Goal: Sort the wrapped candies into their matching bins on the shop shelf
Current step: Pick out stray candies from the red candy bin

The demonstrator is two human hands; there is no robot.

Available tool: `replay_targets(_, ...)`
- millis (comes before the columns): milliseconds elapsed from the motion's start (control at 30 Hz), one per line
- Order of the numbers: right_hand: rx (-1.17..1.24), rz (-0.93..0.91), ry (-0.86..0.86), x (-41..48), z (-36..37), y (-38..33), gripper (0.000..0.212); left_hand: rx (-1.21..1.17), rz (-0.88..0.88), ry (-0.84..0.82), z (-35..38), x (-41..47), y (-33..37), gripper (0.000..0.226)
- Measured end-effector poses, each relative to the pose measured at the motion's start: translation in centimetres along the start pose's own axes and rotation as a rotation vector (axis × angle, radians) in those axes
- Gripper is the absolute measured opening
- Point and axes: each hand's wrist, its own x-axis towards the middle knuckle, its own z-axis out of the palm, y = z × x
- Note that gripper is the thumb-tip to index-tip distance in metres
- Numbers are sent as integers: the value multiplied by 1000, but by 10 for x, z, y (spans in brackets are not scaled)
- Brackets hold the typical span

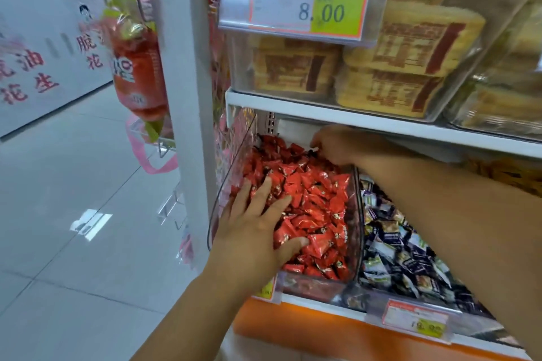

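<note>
The left hand (pixel 252 231) lies flat, fingers spread, seemingly steadying red candies (pixel 316 202) at the bin's (pixel 357 208) front, while the right hand (pixel 337 146) probes its back, grip hidden.

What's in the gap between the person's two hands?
Only red wrapped candies, heaped in the clear bin: the left hand rests flat on the pile's front, the right hand reaches its back. The head view shows it.
</note>
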Motion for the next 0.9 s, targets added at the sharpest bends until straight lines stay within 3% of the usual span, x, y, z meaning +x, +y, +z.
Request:
replay_targets(100, -3, 20, -81, 13, 2, -6, 27, -14, 2, 1, 0, -1, -1, 81)
replay_targets(200, 66, -4, -47, 11, -2, -9, 24, -30, 0, -2, -1, 1, -1, 76)
replay_targets(400, 692, -29, 23, -19, -17, -5, 14, -272, -23, 61, -6, 4, -3, 84)
replay_targets(467, 797, -47, 33, -33, -22, -8, 12, -359, -39, 126, -10, 6, 0, 80)
replay_targets(633, 746, -198, -76, -64, -32, -32, 17, -489, -126, 291, -17, 12, 6, 60)
replay_targets(767, 901, -289, -207, -65, -30, -58, 18, -567, -170, 359, -21, 12, 7, 34)
replay_targets(833, 897, -252, -121, -49, -31, -59, 17, -580, -194, 370, -20, 11, 6, 27)
replay_targets(900, 690, -166, 48, -21, -29, -58, 23, -579, -223, 370, -19, 10, 6, 24)
